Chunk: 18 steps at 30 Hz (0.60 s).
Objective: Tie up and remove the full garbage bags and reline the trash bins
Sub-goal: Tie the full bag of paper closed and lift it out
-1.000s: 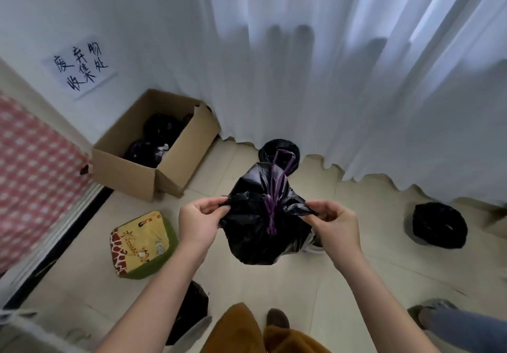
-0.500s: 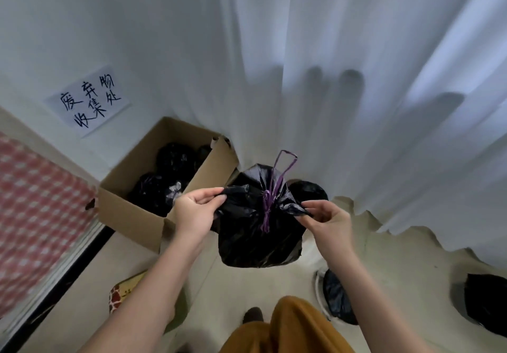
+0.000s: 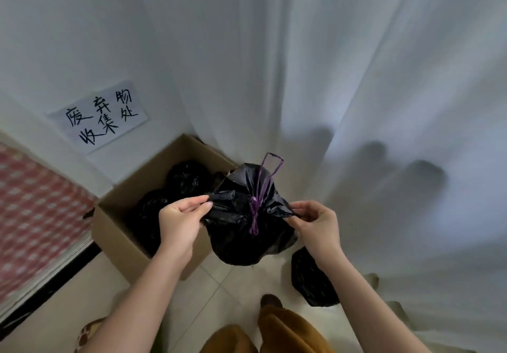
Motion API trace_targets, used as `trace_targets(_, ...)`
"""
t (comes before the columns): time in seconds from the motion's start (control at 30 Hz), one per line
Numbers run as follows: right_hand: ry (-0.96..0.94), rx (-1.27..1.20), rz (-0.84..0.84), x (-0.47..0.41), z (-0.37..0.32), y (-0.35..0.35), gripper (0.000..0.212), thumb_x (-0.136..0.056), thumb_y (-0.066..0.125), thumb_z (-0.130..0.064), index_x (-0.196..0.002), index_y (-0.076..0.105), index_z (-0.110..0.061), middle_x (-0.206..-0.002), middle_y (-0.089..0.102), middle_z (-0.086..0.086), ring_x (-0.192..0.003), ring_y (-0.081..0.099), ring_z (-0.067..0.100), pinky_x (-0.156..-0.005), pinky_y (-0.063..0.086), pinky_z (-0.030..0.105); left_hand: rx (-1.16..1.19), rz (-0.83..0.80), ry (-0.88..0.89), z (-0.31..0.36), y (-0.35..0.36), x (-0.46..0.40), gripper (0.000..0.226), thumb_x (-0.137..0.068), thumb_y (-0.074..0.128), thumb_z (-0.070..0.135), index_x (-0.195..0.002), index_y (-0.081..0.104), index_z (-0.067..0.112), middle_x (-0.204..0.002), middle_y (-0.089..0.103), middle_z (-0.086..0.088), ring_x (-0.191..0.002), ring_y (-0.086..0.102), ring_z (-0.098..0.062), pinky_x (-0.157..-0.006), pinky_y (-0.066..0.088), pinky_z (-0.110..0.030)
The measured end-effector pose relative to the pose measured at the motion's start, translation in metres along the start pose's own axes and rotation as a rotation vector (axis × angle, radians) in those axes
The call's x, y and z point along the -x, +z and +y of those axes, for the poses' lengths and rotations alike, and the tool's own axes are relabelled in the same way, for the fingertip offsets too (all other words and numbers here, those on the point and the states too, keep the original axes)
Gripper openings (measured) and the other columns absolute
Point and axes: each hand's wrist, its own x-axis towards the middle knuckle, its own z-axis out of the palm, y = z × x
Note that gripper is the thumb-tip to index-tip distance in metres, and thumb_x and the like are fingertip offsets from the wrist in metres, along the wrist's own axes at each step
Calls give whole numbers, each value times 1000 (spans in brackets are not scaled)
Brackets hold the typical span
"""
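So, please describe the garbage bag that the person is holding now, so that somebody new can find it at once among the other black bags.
Find the white curtain and, at its foot, the open cardboard box. The held bag hangs beside the box, pinched at its top edges by the left hand and right hand. Unlike the black bags in the box, it shows a purple drawstring.
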Motion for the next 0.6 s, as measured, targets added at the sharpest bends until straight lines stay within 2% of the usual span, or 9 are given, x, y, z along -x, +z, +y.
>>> trace_targets(0.13, -25, 3, -87, -70, -32, 34, 27, -73, 78, 4, -78, 72, -22, -70, 72, -7, -66, 68, 6, -62, 54, 16, 78, 98, -53, 15, -2, -42, 19, -77, 78, 6, -82, 76, 24, -81, 76, 5, -81, 72, -10, -73, 56, -29)
trace_targets(0.23, -27, 28, -143, -116, -44, 74, 22, -74, 78, 4, -82, 74, -17, -76, 74, 0, -71, 70, 16, -67, 58, 23, 97, 157, -82, 22, -12, -83, 20, -79, 77, 6, -82, 76, 26, -82, 76, 6, -82, 72, -8, -74, 55, -29)
trace_targets(0.33, 1, 32, -184, -153, -50, 120, 23, -76, 76, 5, -84, 73, -16, -80, 74, 5, -77, 71, 21, -72, 58, 29, 89, 194, -101, 24, -25, -128, 20, -78, 78, 8, -80, 76, 28, -80, 75, 9, -77, 71, -3, -68, 55, -24)
trace_targets(0.47, 33, 41, -205, -186, -56, 186, 28, -76, 75, 7, -80, 72, -21, -78, 73, -2, -76, 70, 15, -66, 55, 17, 98, 203, -144, 31, -52, -196, 21, -78, 78, 7, -80, 76, 28, -83, 76, 5, -82, 72, -8, -71, 54, -25)
trace_targets(0.6, 69, 81, -241, -217, -62, 249, 29, -77, 75, 5, -81, 71, -23, -82, 73, -2, -76, 70, 14, -65, 56, 20, 109, 252, -218, 29, -77, -258, 19, -79, 78, 9, -81, 76, 27, -86, 76, 3, -89, 70, -12, -74, 53, -29)
